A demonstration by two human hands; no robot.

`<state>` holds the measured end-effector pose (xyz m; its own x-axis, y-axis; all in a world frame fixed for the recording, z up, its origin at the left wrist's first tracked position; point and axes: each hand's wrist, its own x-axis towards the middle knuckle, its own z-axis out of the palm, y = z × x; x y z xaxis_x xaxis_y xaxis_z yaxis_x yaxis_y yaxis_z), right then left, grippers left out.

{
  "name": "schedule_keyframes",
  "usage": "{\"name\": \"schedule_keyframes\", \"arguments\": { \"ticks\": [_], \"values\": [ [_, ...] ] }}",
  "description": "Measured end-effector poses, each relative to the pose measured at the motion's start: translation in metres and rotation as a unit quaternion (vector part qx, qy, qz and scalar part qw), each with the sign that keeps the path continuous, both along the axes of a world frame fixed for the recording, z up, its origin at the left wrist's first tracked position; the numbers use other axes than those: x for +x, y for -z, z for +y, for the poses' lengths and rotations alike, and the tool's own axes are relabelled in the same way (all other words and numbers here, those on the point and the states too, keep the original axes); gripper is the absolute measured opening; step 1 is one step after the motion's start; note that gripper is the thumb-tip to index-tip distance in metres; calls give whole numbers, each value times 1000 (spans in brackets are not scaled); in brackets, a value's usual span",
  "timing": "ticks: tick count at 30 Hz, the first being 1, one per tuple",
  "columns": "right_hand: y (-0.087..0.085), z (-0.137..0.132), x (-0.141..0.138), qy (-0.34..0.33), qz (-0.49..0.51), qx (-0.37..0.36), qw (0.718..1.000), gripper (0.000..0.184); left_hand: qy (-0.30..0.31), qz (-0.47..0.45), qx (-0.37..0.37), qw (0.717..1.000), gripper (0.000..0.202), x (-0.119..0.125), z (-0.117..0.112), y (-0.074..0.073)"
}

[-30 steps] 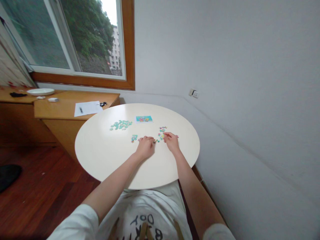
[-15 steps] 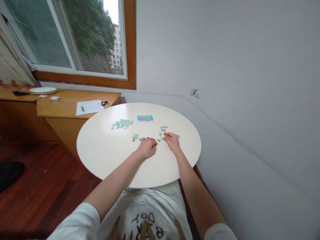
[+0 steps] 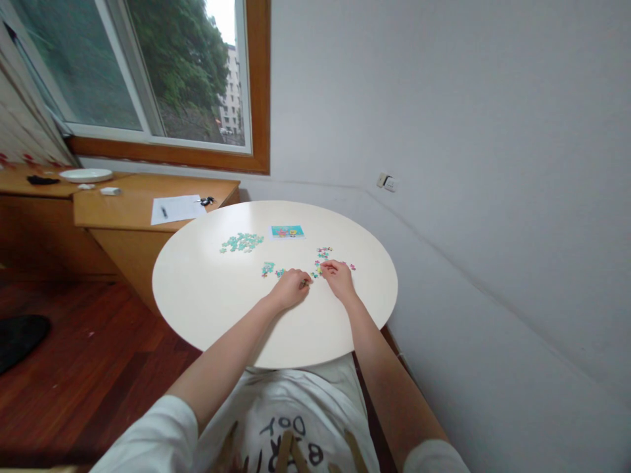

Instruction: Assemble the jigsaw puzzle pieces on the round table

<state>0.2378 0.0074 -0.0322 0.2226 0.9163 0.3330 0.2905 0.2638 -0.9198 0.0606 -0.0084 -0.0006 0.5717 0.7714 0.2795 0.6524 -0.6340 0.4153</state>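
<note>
Both my hands rest on a round cream table point(image 3: 211, 309). My left hand point(image 3: 290, 288) is curled, its fingertips pinched on a small jigsaw piece point(image 3: 305, 282). My right hand point(image 3: 337, 276) lies beside it, fingers bent onto a cluster of colourful pieces point(image 3: 322, 255). A small teal clump of pieces point(image 3: 269, 269) sits just left of my left hand. Farther back lie a heap of teal pieces point(image 3: 240, 242) and a small reference picture card point(image 3: 287, 231).
A wooden sideboard point(image 3: 123, 213) stands behind the table on the left, carrying a paper sheet point(image 3: 176, 209), keys, a white plate point(image 3: 85, 175) and small items. A window is above it. A white wall with a socket point(image 3: 386, 182) runs along the right. Dark wood floor lies left.
My left hand has slid slightly right, toward my right hand, uncovering a few teal pieces on its left. The view has drifted a little.
</note>
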Motion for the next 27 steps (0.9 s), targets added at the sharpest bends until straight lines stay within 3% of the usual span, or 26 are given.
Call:
{"name": "schedule_keyframes", "arguments": {
  "ticks": [7, 15, 27],
  "values": [
    [-6, -4, -8, -54, 60, -27, 996, 28, -61, 14, -1, 998, 22, -2, -2, -5],
    [-10, -11, -12, -97, -21, -48, 994, 21, -117, 36, -10, 992, 23, -5, 2, -6],
    [-9, -11, -12, -114, -86, -51, 988, 13, -100, 39, -6, 994, 20, -4, 1, -6]
  ]
}}
